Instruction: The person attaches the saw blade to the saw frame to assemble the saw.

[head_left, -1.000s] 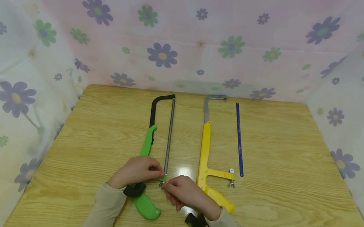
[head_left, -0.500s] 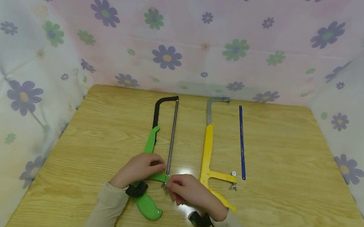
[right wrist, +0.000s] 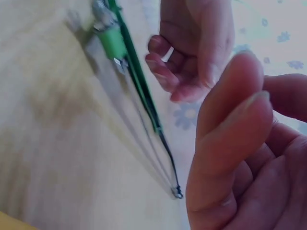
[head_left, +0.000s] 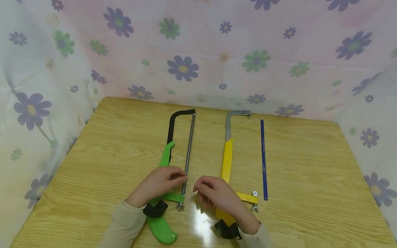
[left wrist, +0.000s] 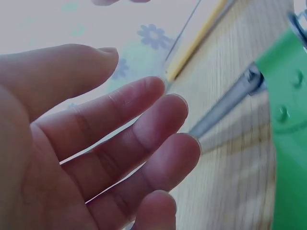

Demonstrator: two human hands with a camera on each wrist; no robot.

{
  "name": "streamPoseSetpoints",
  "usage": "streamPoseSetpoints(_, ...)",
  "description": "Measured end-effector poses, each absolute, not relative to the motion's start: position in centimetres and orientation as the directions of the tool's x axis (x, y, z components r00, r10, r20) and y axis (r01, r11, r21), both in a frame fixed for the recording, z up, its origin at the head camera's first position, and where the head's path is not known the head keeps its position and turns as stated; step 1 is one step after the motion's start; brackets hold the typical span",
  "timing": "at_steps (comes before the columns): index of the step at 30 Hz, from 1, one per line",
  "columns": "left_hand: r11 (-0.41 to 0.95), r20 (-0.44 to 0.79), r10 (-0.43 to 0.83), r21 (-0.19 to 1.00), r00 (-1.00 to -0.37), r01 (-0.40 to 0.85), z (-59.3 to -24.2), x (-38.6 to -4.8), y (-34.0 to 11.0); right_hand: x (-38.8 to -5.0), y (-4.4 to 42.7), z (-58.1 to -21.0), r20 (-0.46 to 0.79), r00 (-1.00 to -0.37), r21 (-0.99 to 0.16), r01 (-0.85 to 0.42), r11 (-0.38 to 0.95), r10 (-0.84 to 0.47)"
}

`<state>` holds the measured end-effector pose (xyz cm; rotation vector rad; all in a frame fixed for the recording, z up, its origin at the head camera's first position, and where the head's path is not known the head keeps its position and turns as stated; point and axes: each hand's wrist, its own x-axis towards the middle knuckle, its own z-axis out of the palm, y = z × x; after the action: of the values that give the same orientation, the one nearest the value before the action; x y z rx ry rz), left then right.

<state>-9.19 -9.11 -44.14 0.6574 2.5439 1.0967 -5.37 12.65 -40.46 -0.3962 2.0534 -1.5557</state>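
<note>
A green hacksaw (head_left: 162, 230) with a black front frame lies on the table, its grey blade (head_left: 189, 150) fitted from the front end to the lower arm. A wing nut (head_left: 180, 206) sits at that arm's end. Above the green frame hovers my left hand (head_left: 157, 184), fingers loosely bent and nothing in them; in the left wrist view its fingers (left wrist: 163, 160) are apart from the saw. My right hand (head_left: 219, 193) hangs between the two saws, loosely curled and holding nothing, covering part of a yellow hacksaw (head_left: 227, 160).
The yellow hacksaw has a grey front frame and no blade in it; a wing nut (head_left: 254, 208) is on its arm. To its right lies a loose blue hacksaw blade (head_left: 263, 162). A flowered curtain (head_left: 222, 72) stands behind the wooden table (head_left: 304, 176).
My right hand has left the green hacksaw's wing nut and moved up and to the right. My left hand has let go of the arm's end and lifted slightly.
</note>
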Motion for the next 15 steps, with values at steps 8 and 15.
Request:
streamPoseSetpoints(8, 0.582, -0.097, 0.539, 0.761, -0.836, 0.287, -43.4, -9.9, -8.4, -6.7, 13.5, -39.0, -0.211, -0.858, -0.956, 0.081, 0.282, -0.468)
streamPoseSetpoints(15, 0.6, -0.11, 0.502, 0.759, -0.858, 0.253, -41.8, -10.7, -8.4, -7.9, 14.6, -38.3, -0.167, -0.894, -0.955, 0.043, 0.292, -0.417)
